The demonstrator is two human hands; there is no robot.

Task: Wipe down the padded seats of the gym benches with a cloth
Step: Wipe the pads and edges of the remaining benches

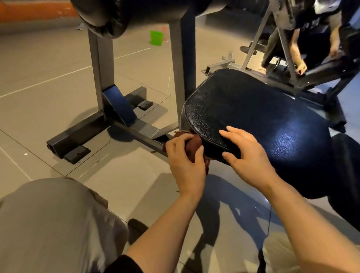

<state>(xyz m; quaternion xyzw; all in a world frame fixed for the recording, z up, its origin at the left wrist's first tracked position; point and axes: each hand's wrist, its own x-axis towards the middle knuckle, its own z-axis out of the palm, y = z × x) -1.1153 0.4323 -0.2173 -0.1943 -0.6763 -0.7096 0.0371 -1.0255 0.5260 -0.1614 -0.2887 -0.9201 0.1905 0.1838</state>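
Nearest the camera, a knee in loose grey trousers [43, 222] is bent low, which suggests the person crouches to reach the seat's edge. The left hand [185, 158] is clenched around a bunched brown cloth [192, 143], held at the near corner of the seat, just where the padding curves under; balling it up probably gives a firmer wiping face. The right hand [247, 157] is released, fingers straight and spread, its thumb against the front edge of the padded seat [263, 113], likely to steady the seat (whether the fingers touch the top is unclear).

The seat is a rounded slab of black vinyl with a pebbled grain that catches a bluish glare. To its right lies a second black pad [353, 184], duller and in shadow. Behind the cloth, the grey steel frame [100, 64] rises in square tube from flat feet on smooth pale floor tiles [38, 76]. Overhead hangs a fat black roller pad [103, 5]. Far off stands a green bucket [156, 37], and another person [313, 39] works at a machine.
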